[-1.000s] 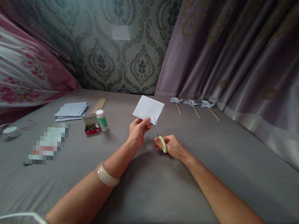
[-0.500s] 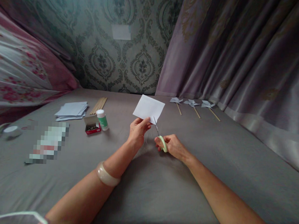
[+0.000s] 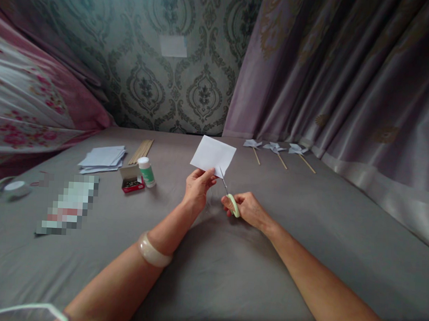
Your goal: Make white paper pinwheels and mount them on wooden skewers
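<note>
Between thumb and fingers, my left hand [image 3: 199,186] pinches the lower edge of a white sheet of paper [image 3: 214,153], held up tilted above the grey cloth. My right hand [image 3: 246,207] is closed around the pale green handles of a pair of scissors [image 3: 232,205]. The blades point up and to the left, and they lie at the paper's lower right edge, close to my left fingertips. Part of the handles is hidden by my fingers.
On the grey cloth [image 3: 229,286], left, lie stacked paper [image 3: 102,158], wooden sticks [image 3: 141,152], a small open red box [image 3: 132,185] and a white-green glue bottle [image 3: 147,172]. Three paper pinwheels [image 3: 273,148] lie back right. A white cable [image 3: 20,306] runs at the lower left.
Almost nothing differs. The hands, paper and scissors keep the same places, with only a very slight shift of the whole view.
</note>
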Demonstrator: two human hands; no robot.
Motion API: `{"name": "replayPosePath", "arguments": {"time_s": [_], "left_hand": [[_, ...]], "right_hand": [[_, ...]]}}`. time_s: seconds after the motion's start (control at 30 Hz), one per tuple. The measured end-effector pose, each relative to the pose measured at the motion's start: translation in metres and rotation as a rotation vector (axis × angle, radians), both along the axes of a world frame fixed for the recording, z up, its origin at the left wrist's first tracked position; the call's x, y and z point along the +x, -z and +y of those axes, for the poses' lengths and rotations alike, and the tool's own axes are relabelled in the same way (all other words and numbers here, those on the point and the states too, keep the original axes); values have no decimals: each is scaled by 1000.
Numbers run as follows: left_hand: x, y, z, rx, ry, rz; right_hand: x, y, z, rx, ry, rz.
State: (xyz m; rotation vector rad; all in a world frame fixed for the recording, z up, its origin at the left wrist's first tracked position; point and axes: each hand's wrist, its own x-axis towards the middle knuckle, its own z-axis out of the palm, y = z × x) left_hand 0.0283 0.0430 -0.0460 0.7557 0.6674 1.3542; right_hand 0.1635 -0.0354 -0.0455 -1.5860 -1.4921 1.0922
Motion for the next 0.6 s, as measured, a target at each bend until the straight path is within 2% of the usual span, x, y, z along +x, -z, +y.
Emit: {"name": "replayPosePath", "arguments": {"time_s": [0.6], "left_hand": [[-1,0,2,-4,-36,49]], "right_hand": [[0,3,2,43,26,-55]]}}
